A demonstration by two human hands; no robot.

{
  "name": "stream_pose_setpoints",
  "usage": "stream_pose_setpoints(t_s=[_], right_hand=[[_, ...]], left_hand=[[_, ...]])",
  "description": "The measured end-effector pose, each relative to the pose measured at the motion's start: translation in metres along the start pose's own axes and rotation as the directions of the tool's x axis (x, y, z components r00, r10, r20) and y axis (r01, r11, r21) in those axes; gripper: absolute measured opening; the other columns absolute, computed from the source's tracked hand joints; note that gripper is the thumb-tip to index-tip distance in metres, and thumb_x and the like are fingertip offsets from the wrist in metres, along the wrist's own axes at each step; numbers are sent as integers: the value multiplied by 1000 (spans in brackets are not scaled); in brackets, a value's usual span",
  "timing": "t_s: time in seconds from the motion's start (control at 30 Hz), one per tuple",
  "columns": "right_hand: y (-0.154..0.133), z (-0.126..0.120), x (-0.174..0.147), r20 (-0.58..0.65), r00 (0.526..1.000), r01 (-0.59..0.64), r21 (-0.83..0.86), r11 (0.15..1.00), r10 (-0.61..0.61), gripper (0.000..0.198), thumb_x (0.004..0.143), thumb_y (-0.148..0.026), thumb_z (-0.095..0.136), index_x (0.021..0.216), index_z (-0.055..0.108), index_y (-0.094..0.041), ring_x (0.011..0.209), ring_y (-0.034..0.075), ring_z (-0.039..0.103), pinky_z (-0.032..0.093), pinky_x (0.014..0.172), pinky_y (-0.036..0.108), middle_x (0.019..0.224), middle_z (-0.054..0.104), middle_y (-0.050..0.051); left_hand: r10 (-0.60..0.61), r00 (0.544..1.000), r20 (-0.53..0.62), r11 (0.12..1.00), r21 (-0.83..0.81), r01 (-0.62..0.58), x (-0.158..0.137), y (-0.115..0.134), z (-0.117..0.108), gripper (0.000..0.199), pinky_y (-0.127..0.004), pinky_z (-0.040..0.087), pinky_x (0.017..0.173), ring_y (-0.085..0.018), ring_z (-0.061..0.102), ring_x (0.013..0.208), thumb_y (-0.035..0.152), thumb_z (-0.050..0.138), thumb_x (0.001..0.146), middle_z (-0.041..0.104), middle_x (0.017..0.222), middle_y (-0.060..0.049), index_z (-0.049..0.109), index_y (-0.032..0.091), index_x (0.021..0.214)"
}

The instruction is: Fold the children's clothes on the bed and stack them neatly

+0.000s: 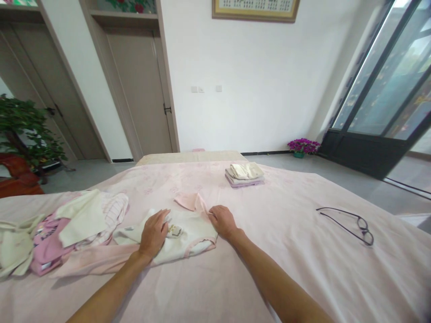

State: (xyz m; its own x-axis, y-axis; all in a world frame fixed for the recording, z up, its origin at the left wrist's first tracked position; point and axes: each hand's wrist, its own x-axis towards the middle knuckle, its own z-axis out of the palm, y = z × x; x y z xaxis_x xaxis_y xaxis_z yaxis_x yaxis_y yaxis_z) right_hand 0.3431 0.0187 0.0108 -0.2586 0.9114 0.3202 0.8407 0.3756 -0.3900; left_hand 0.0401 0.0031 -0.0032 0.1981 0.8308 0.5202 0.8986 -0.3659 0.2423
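A small white shirt (198, 226) with pink sleeves and pink trim lies spread on a pale pink cloth (286, 251). My left hand (154, 232) rests flat on the shirt's left part, fingers stretched out beside a small printed motif. At the shirt's right edge, by the base of the upper pink sleeve (188, 200), my right hand (222, 220) has its fingers closed on the fabric. The other pink sleeve (97, 261) stretches out to the left, passing under my left wrist.
Loose clothes, among them a pink garment (50, 242) and a cream one (82, 217), lie heaped at the left. A folded stack (245, 175) sits towards the far edge. Black-framed glasses (362, 226) lie on the right. Beyond are purple flowers (303, 146) on the floor.
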Motion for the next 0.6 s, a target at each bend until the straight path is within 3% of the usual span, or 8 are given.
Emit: stream_pose_setpoints(t_s=[0.07,0.13,0.23,0.3,0.37,0.43,0.5,0.6], right_hand=[[-9,-1,4,19,998,-58,211,976,55,18,93,-31,50,98,65,-21,86,18,59,41,80,29,91,68,4],[-25,-5,11,40,995,-95,515,852,86,20,91,-37,54,91,65,-21,75,16,57,40,70,27,81,66,1],[-57,-18,21,178,984,-164,879,448,12,31,81,-50,67,84,65,-18,62,13,52,37,60,25,70,62,-1],[-74,-31,25,284,954,-262,944,203,-91,39,74,-53,74,85,66,-17,59,11,51,37,58,24,69,62,-1],[-80,-41,25,350,926,-346,937,52,-143,42,71,-52,77,92,67,-17,62,12,55,41,59,24,76,65,1],[-75,-47,21,370,923,-376,925,-53,-103,44,73,-49,77,103,66,-18,71,15,62,46,64,26,90,69,4],[-63,-47,14,373,927,-374,921,-111,-27,49,75,-48,75,113,63,-21,85,19,66,51,72,31,110,69,8],[-46,-42,2,382,924,-383,923,-44,-21,54,80,-53,70,123,59,-23,103,23,65,52,84,41,128,62,12]], left_hand=[[78,995,-66,992,-93,-84,6,17,-12,50,-41,33,116,-23,45,135,21,44,91,53,143,-9,46,21,141],[160,984,-73,964,-201,-172,20,40,-29,58,-41,32,117,-24,40,140,24,47,90,45,149,-9,36,21,148],[263,962,75,899,-382,-216,50,71,-58,74,-41,30,118,-26,35,142,29,58,86,35,156,-9,27,23,153],[336,909,245,851,-492,-182,70,82,-72,82,-36,36,113,-25,41,138,32,64,81,38,155,-9,26,23,154],[352,858,374,845,-520,-120,85,84,-81,82,-32,42,105,-25,51,129,35,68,78,49,148,-8,33,24,151],[327,825,460,879,-469,-86,95,78,-84,62,-29,47,92,-24,63,111,36,65,79,65,129,-4,52,25,139],[287,822,491,916,-393,-86,102,71,-85,33,-25,48,77,-20,66,86,39,58,83,74,98,-1,70,22,109],[200,906,374,926,-374,-50,114,66,-92,34,-23,44,65,-16,59,69,46,52,87,67,72,1,68,18,77]])
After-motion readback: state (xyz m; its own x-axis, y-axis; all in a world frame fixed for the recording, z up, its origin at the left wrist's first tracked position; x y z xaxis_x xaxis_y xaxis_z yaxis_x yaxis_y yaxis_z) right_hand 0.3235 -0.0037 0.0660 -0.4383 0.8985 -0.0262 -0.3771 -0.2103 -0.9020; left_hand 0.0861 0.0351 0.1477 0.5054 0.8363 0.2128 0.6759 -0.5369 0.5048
